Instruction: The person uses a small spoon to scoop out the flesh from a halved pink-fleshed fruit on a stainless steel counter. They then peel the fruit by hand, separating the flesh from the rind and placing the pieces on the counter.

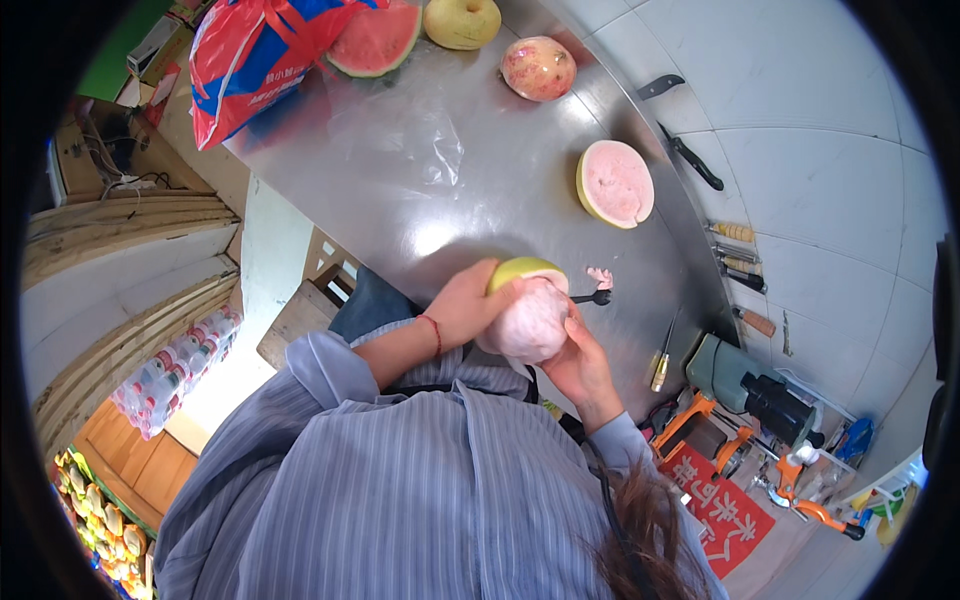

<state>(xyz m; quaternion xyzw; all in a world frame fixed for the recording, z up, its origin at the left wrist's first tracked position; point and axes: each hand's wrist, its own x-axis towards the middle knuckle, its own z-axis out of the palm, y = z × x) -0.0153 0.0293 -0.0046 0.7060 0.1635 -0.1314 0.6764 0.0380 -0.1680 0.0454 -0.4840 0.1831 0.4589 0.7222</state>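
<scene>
Between my hands, just off the near edge of the steel table (495, 210), is a pomelo (527, 322) with its pale pink flesh bulging out of a green-yellow rind piece. My left hand (469, 304) grips the rind and the upper left of the fruit. My right hand (585, 364) has its fingers on the fruit's right side. A black peeling tool (600, 297) lies just beyond, beside a scrap of pink pith (601, 277). Farther off stands an empty pomelo rind half (616, 184), pink side up.
At the far end are a red-blue plastic bag (247, 75), a cut watermelon (379, 37), a yellow melon-like fruit (461, 21) and a reddish mottled fruit (538, 68). Knives (697, 163) line the tiled wall. A yellow-handled tool (660, 373) and orange-framed equipment (791, 480) sit at right.
</scene>
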